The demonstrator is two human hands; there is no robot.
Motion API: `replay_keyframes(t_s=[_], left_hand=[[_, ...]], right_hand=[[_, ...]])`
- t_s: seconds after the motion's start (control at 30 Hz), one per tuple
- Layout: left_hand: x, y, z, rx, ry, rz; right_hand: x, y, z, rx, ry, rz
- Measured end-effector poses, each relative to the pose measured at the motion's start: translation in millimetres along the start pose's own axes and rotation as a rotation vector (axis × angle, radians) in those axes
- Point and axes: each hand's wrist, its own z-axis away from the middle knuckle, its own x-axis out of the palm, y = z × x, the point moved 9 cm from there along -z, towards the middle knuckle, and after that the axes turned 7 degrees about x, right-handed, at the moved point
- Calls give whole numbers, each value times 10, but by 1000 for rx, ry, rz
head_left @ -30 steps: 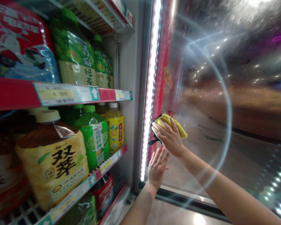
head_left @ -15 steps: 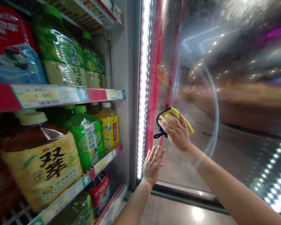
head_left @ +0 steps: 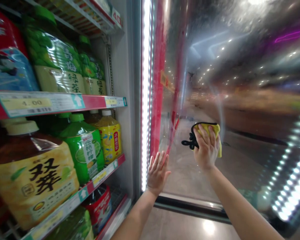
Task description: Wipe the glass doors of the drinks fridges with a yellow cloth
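A glass door (head_left: 187,180) stands in front of me, with misted droplets on its upper part. Against the glass, my right hand (head_left: 207,146) presses a yellow cloth (head_left: 216,129) with black edging and a black loop hanging out on its left side. The fingers lie bent over the cloth. My left hand (head_left: 158,175) rests flat on the lower left of the glass, close to the lit strip, fingers stretched out and holding nothing.
At left, fridge shelves carry big drink bottles, among them a yellow-labelled bottle (head_left: 37,180) and a green bottle (head_left: 86,146). A bright LED strip (head_left: 145,100) runs down the door's left side. The door's dark bottom frame (head_left: 190,207) lies above the floor (head_left: 180,225).
My right hand has slid the yellow cloth to the right and slightly down across the glass. My left hand stays on the door. The view has turned slightly right.
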Motion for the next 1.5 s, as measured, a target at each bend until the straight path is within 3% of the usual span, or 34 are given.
replay_keyframes(t_s=[0.2, 0.3, 0.4, 0.6, 0.77, 0.97, 1.07, 1.17, 1.33, 1.5], left_hand=[[-259, -104, -918, 49, 21, 57], [-283, -34, -1291, 95, -10, 80], [-321, 28, -1487, 113, 0, 95], [-384, 187, -1628, 175, 18, 96], [-343, 392, -1658, 206, -8, 90], [-265, 683, -1720, 276, -12, 78], [-236, 800, -1753, 297, 1, 79], [-233, 901, -1776, 290, 28, 85], [-196, 1181, -1831, 329, 46, 106], [-102, 1492, -1927, 389, 30, 113]], right_hand=[[36, -28, -79, -125, -159, -18], [-27, 165, -207, -35, -128, 34], [-125, 387, -183, 88, -44, 85], [-148, 587, -175, -10, -138, 56], [-418, 982, -39, 252, 14, 96], [-310, 970, -203, 70, -156, 62], [-481, 1286, -222, 204, -55, 80], [-619, 1490, -2, 310, 25, 107], [-512, 1519, 41, 181, -145, 119], [-750, 1974, 20, 333, 11, 141]])
